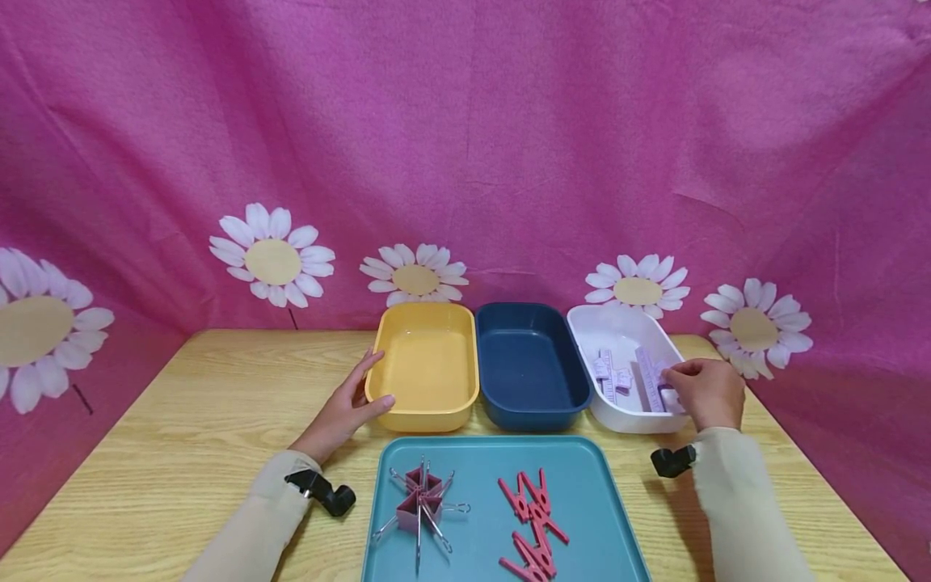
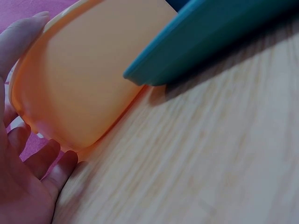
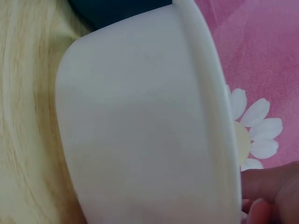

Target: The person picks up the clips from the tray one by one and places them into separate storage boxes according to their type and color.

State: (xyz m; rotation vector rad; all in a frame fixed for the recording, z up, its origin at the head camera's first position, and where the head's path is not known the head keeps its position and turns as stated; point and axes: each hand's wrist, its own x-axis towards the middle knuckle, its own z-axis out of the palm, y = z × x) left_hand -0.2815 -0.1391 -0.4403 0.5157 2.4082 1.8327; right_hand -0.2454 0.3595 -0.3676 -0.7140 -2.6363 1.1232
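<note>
My left hand [image 1: 347,410] rests against the left side of a yellow bin [image 1: 429,364], thumb and index finger at its rim. In the left wrist view, the loosely bent fingers [image 2: 44,161] lie along the bin's outer wall. My right hand [image 1: 705,392] reaches over the right rim of a white bin [image 1: 625,422]. Its fingertips pinch a lavender clip [image 1: 649,380] with ruler-like markings, among several similar lavender clips [image 1: 605,372] inside. The white bin's wall [image 3: 140,107] hides most of that grip in the right wrist view.
A dark blue bin [image 1: 532,364] stands between the yellow and white ones. In front, a teal tray [image 1: 480,493] carries dark red binder clips [image 1: 420,501] on the left and red clothespins [image 1: 534,525] on the right. A pink flowered cloth [image 1: 465,162] hangs behind the wooden table [image 1: 218,420].
</note>
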